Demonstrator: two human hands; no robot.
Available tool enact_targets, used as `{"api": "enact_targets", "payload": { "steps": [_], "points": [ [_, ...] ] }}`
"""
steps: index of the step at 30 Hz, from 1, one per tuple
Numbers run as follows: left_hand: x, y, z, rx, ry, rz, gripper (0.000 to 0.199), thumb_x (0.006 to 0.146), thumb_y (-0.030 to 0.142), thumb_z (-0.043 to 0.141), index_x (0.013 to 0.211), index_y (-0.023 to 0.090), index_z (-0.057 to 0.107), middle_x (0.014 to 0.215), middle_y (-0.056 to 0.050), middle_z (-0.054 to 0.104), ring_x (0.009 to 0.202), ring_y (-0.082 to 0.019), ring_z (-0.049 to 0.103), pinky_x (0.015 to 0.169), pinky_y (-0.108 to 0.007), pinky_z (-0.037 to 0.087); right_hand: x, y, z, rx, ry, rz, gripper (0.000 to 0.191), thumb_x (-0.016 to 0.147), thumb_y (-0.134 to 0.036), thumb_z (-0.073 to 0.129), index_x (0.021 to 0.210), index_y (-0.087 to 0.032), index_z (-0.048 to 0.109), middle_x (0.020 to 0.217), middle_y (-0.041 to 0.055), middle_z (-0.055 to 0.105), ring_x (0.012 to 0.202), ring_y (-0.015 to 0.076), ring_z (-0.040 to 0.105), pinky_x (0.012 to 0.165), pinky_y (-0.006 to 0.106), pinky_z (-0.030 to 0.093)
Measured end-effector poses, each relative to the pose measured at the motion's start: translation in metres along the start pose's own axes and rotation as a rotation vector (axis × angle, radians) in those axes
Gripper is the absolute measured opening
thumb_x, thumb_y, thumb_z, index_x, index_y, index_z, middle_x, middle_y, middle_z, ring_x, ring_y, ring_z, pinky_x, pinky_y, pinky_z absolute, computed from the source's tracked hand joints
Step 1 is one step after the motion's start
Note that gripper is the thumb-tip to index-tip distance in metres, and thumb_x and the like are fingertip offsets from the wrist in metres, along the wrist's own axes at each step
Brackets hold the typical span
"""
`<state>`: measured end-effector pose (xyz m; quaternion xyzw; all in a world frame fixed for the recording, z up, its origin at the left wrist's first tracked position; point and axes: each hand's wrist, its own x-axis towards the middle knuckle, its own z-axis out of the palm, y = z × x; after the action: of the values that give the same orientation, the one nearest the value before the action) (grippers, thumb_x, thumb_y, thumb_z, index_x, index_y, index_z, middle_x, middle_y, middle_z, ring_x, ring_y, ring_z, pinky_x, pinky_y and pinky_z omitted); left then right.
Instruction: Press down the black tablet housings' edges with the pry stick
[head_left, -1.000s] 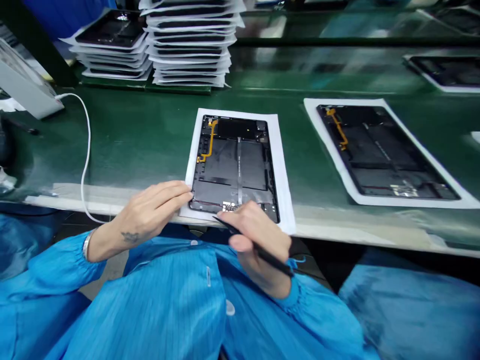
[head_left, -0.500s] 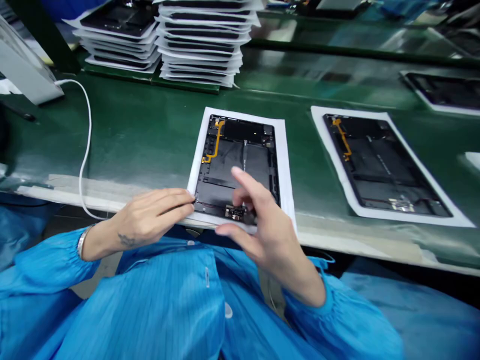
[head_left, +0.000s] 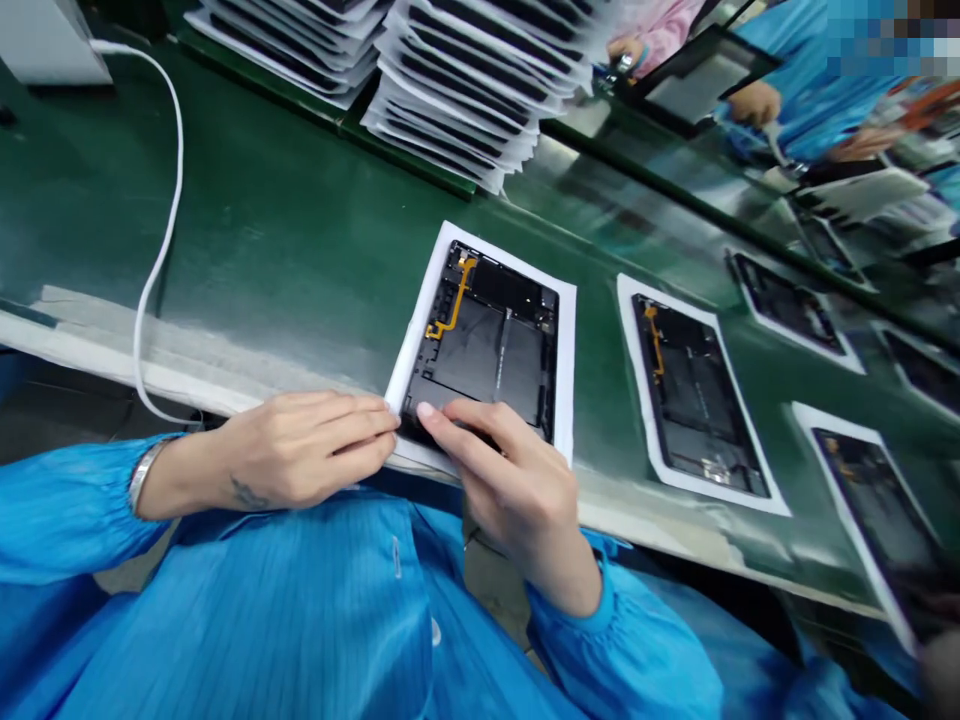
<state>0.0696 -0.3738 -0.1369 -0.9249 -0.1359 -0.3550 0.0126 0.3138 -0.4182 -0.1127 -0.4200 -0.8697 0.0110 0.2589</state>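
Note:
In front of me an opened tablet (head_left: pixel 487 345) lies on a white sheet (head_left: pixel 564 385), its inside showing black battery panels and an orange flex cable (head_left: pixel 454 305). My left hand (head_left: pixel 300 450) rests at the tablet's lower left corner, fingers stretched and held together, fingertips touching the edge. Over the tablet's lower end lies my right hand (head_left: pixel 517 480), one finger stretched toward the lower left corner area. It covers the spot where a small circuit board sat; I see nothing gripped in it, and part of its fingers is hidden.
More opened tablets on white sheets lie to the right, the nearest a second tablet (head_left: pixel 697 400). Tall stacks of sheeted tablets (head_left: pixel 465 90) stand at the back. A white cable (head_left: pixel 176 190) runs down the left. Other people work across the bench at upper right.
My right hand has come down from above the circuit board and reached left over the tablet's lower end. My left hand stays at the corner. The view has tilted and swung right.

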Motion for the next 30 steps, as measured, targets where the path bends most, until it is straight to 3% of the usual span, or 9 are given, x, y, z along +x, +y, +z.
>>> {"api": "enact_targets", "payload": {
  "steps": [3,9,17,23,30],
  "points": [
    [0.001,0.0,0.0,0.013,0.004,0.02,0.02,0.101,0.011,0.049,0.105,0.009,0.068,0.108,-0.011,0.077,0.102,-0.022,0.073,0.086,-0.032,0.061,-0.001,-0.001,0.006,-0.039,0.048,-0.003,0.031,0.092,0.001,0.058,0.116,-0.015,0.068,0.103,0.0081,0.072,0.085,0.0141,0.063,0.071,0.026,0.052],
    [0.002,-0.001,0.001,0.05,0.018,0.017,0.022,0.102,0.012,0.048,0.102,0.009,0.069,0.099,-0.008,0.077,0.101,-0.021,0.073,0.087,-0.031,0.06,-0.002,0.0,0.011,-0.087,-0.023,0.01,0.028,0.095,-0.002,0.055,0.117,-0.015,0.067,0.105,0.0086,0.073,0.087,0.0146,0.064,0.071,0.026,0.052],
    [0.003,-0.002,0.001,0.081,0.007,0.043,0.029,0.103,0.011,0.042,0.098,0.011,0.071,0.096,-0.008,0.077,0.099,-0.02,0.073,0.087,-0.03,0.061,0.014,-0.014,-0.005,-0.4,-0.143,-0.215,0.02,0.098,-0.008,0.052,0.109,-0.008,0.069,0.1,0.0094,0.075,0.066,0.0142,0.051,0.057,0.032,0.042],
    [0.006,-0.002,0.001,0.061,0.039,0.064,0.023,0.1,0.009,0.047,0.096,0.008,0.07,0.093,-0.011,0.076,0.096,-0.023,0.074,0.08,-0.032,0.062,0.02,-0.016,-0.011,-0.457,-0.24,-0.302,0.021,0.1,-0.013,0.05,0.093,-0.015,0.069,0.099,0.006,0.072,0.066,0.0148,0.047,0.054,0.032,0.04],
    [0.003,-0.002,0.005,0.063,0.043,0.074,0.017,0.099,0.009,0.051,0.099,0.008,0.068,0.097,-0.01,0.077,0.097,-0.021,0.074,0.083,-0.031,0.062,0.019,-0.017,-0.006,-0.513,-0.197,-0.301,0.018,0.099,-0.013,0.052,0.095,-0.014,0.07,0.099,0.0062,0.072,0.065,0.0142,0.047,0.055,0.032,0.038]
  ]
}}
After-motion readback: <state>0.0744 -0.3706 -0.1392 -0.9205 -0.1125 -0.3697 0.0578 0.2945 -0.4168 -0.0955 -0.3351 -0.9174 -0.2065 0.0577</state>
